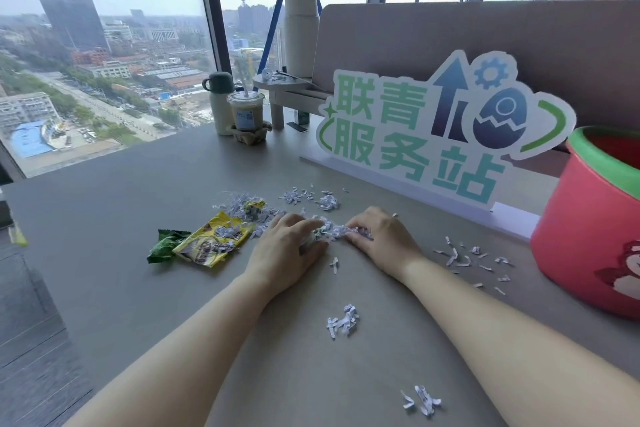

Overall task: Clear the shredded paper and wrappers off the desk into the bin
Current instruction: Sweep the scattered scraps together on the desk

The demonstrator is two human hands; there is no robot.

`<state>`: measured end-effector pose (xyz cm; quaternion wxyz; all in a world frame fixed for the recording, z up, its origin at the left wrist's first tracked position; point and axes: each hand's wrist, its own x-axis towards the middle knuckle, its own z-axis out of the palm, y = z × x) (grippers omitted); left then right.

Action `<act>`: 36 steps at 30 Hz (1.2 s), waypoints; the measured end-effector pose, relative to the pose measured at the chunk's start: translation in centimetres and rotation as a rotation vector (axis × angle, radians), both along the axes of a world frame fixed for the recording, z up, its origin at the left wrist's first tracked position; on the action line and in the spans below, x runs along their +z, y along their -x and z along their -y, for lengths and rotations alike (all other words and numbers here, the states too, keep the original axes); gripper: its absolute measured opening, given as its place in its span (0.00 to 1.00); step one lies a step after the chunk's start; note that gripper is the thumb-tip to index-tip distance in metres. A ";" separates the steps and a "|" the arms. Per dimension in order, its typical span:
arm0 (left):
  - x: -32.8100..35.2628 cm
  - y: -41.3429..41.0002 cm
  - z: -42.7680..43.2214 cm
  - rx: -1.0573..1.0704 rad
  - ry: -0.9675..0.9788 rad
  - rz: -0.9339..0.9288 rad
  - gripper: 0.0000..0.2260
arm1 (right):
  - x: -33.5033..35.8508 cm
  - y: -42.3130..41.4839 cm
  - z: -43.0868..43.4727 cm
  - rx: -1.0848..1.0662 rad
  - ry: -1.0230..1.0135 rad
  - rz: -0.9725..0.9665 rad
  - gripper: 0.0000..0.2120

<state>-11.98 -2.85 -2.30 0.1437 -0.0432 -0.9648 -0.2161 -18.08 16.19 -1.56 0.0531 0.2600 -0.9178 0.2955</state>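
The heap of shredded paper lay at the middle of the desk, gathered between the two hands: the left hand and the right hand were both palm down, their fingers curled in round the shreds from either side, so the heap was pinched between them rather than lifted. Such strips would be nearly weightless, limp and quick to spill through any gap, so the sensible hold looked to be a cupped squeeze from both sides and underneath, kept tight on the way across. Just left of the left hand lay a yellow wrapper with shreds on top of it, and a green wrapper touching its far left edge; these crinkly foils would likely take a simple pinch at a corner. Further shreds lay scattered beyond the hands, to the right near the bin, and in two small clumps nearer the person. The pink bin with its green rim stood upright at the desk's right edge, well apart from the heap, beside a standing sign
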 end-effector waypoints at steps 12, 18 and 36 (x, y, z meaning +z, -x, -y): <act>2.5 -1.8 -1.3 -0.026 -0.043 -0.024 0.17 | 2.1 -3.2 -2.1 -0.025 0.066 -0.031 0.07; 4.7 -3.1 -3.0 -0.095 -0.037 -0.070 0.16 | 5.4 -5.2 -4.6 -0.070 0.099 -0.049 0.08; 9.8 -3.4 -12.6 -0.329 -0.060 -0.077 0.12 | 12.4 -9.2 -13.9 -0.213 0.055 -0.125 0.07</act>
